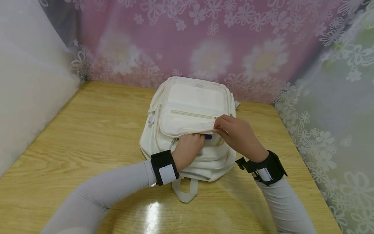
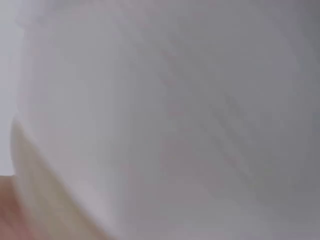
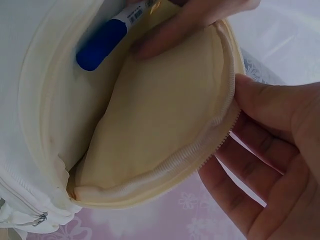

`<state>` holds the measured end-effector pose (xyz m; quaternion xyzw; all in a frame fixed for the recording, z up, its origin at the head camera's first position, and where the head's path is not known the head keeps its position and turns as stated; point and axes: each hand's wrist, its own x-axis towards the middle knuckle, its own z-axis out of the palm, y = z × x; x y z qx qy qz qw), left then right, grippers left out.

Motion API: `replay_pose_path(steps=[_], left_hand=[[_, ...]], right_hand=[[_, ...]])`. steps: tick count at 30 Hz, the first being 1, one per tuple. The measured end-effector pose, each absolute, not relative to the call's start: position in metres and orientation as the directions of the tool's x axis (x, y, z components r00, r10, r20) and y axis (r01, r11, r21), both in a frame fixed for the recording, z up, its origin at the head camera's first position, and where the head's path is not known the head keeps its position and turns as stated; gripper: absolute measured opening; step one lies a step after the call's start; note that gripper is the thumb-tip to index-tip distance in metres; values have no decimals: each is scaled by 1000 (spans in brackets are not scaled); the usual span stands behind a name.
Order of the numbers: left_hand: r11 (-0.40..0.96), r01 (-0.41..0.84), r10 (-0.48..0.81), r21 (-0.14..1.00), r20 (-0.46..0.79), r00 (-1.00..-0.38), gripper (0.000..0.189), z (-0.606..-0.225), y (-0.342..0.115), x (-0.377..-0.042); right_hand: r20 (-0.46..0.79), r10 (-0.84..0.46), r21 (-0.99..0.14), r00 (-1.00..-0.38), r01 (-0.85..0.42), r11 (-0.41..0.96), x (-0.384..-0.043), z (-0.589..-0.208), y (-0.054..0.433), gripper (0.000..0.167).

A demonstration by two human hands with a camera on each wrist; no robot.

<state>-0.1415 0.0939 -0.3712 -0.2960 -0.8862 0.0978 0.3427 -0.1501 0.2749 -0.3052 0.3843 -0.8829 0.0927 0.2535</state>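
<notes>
A cream backpack (image 1: 197, 96) lies on the table, its front pocket unzipped. My right hand (image 1: 241, 135) pinches the edge of the pocket flap (image 3: 165, 115) between thumb and fingers and holds it away from the bag. My left hand (image 1: 190, 149) reaches into the pocket mouth, its fingers partly hidden by the flap. A marker (image 3: 102, 45) with a blue cap and a white barrel sticks out beside those fingers, and the left hand grips its far part. Only blurred pale fabric and a bit of skin fill the left wrist view.
The wooden table (image 1: 96, 136) extends on both sides of the bag. A carry loop (image 1: 185, 195) lies toward me. Flowered curtains (image 1: 210, 42) hang behind and at the right; a pale sheet (image 1: 32, 74) hangs at the left. A zipper pull (image 3: 40, 219) hangs on the bag's side.
</notes>
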Motion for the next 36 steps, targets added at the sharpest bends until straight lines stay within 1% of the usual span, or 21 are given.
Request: replay_pose_path(steps=[4,7,9,10,12,13,15,17,19,21,24,29,31,33,36], left_hand=[[737,572,671,-361,497,-550,11,-367,83,-132],[682,667,713,-298,474,-517,4,-363,73,-125],[660,705,720,-258,484,-497,3,-359,64,-119],[663,712,709,-233,500,-497,4,-359,59,-116],[702,690,651,-175,549,-524,10,-357,46,-112],[736,660,608,-148,573,-549,15,-357,40,-111],[821,558,507,-118,600,-619,28,-358,27,-112],[877,471,429,-94,595,-680,39,-359,17,-114],[894,439,408,-87,564,-718,43,-360,12,-115],[888,454,420,-75,533,-734,42,-361,10,-115],[870,490,445,-48,504,-741,35,-362,12,-115],[874,486,435,-16,475,-765,25,-362,14,-117],[874,486,429,5,459,-778,26,-362,14,-116],[870,492,428,35,440,-789,31,-362,13,-115],[859,498,423,119,382,-821,39,-361,14,-113]], right_hand=[[514,-634,33,-578,-725,688,-150,-306,276,15],[516,-634,34,-577,-725,688,-150,-306,276,16],[523,-633,36,-571,-727,686,-150,-307,277,17],[526,-634,38,-567,-729,684,-150,-308,277,17],[532,-638,44,-556,-735,677,-151,-310,277,17],[533,-640,45,-553,-737,674,-151,-311,277,17],[534,-644,46,-548,-742,669,-151,-313,277,17],[534,-645,42,-547,-745,666,-150,-315,277,17],[525,-643,31,-557,-743,668,-148,-317,278,17],[509,-647,26,-568,-741,671,-145,-321,280,18],[474,-654,16,-590,-737,676,-142,-331,284,18],[420,-672,-7,-610,-743,670,-140,-349,285,20],[409,-681,-17,-607,-751,660,-141,-354,283,20],[409,-689,-25,-598,-762,647,-141,-356,280,19],[426,-695,-41,-579,-780,624,-141,-354,270,19]])
